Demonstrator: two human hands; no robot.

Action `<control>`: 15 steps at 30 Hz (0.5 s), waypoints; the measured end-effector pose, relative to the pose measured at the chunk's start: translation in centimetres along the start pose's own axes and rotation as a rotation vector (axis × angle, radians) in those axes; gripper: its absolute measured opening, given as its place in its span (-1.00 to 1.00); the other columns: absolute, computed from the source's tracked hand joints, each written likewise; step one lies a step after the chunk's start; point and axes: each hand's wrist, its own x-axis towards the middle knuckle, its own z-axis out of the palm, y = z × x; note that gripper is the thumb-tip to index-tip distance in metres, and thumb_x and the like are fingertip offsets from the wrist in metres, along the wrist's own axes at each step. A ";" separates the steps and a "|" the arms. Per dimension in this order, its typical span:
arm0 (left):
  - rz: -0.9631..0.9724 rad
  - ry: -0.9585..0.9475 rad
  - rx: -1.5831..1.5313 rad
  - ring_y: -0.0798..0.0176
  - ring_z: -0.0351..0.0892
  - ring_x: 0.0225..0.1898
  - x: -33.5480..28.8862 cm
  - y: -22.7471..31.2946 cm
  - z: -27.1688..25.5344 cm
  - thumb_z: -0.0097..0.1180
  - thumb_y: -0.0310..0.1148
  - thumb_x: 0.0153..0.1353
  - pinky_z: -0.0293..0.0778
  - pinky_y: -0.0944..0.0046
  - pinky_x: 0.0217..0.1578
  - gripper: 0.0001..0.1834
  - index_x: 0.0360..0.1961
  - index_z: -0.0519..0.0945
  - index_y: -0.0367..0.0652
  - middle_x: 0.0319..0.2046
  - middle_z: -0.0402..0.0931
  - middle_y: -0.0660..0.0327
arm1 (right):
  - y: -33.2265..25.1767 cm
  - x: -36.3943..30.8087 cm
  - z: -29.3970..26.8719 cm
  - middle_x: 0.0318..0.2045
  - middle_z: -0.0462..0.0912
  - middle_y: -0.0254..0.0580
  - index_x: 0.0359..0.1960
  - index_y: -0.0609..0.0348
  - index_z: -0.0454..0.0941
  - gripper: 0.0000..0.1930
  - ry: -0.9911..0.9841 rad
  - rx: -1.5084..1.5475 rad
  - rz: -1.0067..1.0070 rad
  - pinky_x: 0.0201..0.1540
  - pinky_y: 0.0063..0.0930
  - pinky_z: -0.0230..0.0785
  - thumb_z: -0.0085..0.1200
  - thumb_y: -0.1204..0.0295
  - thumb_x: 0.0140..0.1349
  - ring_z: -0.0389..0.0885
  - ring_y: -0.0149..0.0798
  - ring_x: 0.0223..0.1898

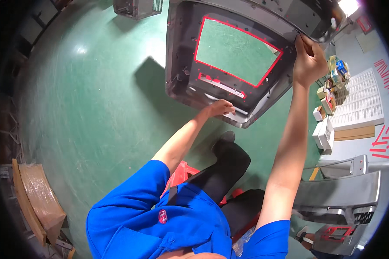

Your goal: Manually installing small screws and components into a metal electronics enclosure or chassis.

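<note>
A large dark grey moulded panel (183,52) stands tilted in front of me. Red edging lines its window opening, and a light strip with red ends sits below that. At the panel's lower rim is my left hand (220,108), its fingers curled over the edge. My right hand (309,62) is raised to the upper right side of the panel, thumb and fingers pinched together at the border. The fingertips there are partly hidden, so any small part between them cannot be made out.
On the right, a pale surface carries small boxes (326,103), a white slotted sheet (358,99) and red strips (381,142). Grey panels (337,190) stand at lower right, near another person's foot (304,235). A wrapped package (39,190) is left; a grey crate (138,7) stands far off.
</note>
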 end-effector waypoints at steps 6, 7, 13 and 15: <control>0.082 -0.025 -0.302 0.55 0.11 -0.62 0.5 -2.6 -0.8 -0.18 -0.29 0.20 0.09 0.49 -0.62 -0.70 -0.26 0.57 -0.21 -0.65 0.16 0.42 | -1.4 0.1 -0.1 -0.59 0.63 -0.23 -0.40 0.31 0.65 -0.87 -0.109 0.116 0.089 -0.43 -0.71 0.40 0.25 0.61 -0.05 0.57 -0.49 -0.55; 0.069 -0.019 -0.303 0.56 0.12 -0.62 0.6 -2.5 -0.6 -0.17 -0.31 0.21 0.10 0.50 -0.62 -0.71 -0.25 0.56 -0.21 -0.64 0.20 0.41 | -1.3 0.2 -0.4 -0.58 0.63 -0.23 -0.39 0.34 0.65 -0.89 -0.126 0.129 0.112 -0.42 -0.71 0.41 0.23 0.61 -0.01 0.57 -0.50 -0.53; 0.076 0.046 -0.349 0.59 0.18 -0.64 0.5 -2.2 -0.4 -0.12 -0.39 0.23 0.11 0.55 -0.67 -0.81 -0.22 0.50 -0.22 -0.59 0.41 0.35 | -0.1 0.5 -0.7 -0.56 0.64 -0.24 -0.40 0.34 0.65 -0.89 -0.142 0.182 0.152 -0.40 -0.74 0.40 0.23 0.63 -0.02 0.56 -0.53 -0.52; 0.035 0.050 -0.340 0.59 0.19 -0.65 0.4 -1.8 -0.5 -0.10 -0.37 0.26 0.10 0.55 -0.69 -0.83 -0.22 0.49 -0.20 -0.59 0.45 0.32 | 0.5 0.5 -0.6 -0.54 0.65 -0.24 -0.40 0.33 0.65 -0.89 -0.115 0.247 0.141 -0.38 -0.75 0.40 0.24 0.64 -0.02 0.56 -0.53 -0.50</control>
